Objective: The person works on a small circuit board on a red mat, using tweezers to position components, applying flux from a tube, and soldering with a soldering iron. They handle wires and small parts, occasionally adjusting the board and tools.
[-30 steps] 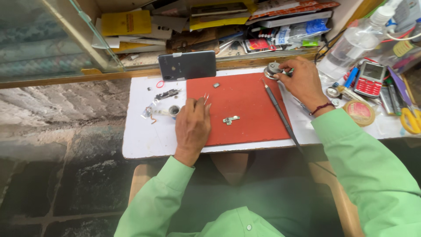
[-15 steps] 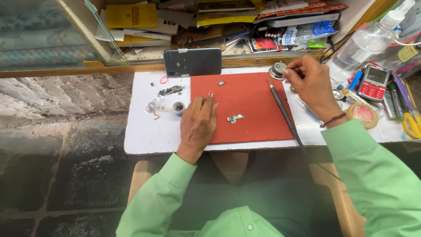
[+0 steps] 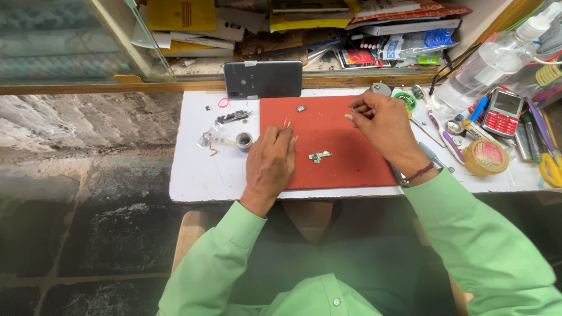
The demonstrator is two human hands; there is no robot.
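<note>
Since half a second ago, the right hand [image 3: 383, 126] has come off the round metal part at the bench's far edge and now hovers over the red rectangular mat [image 3: 328, 140], its grip narrow, fingertips pinched; what they hold is too small to tell. Nearer, the left hand [image 3: 270, 164] rests on the mat, gripping thin metal tweezers [image 3: 287, 123]. Between them lies a small silver metal bracket [image 3: 319, 155]. Beyond stands a dark smartphone [image 3: 263, 79].

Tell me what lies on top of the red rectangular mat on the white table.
On the red rectangular mat lie a small metal bracket part and a tiny grey chip. The left hand, holding thin tweezers, and the right hand cover the rest.
</note>
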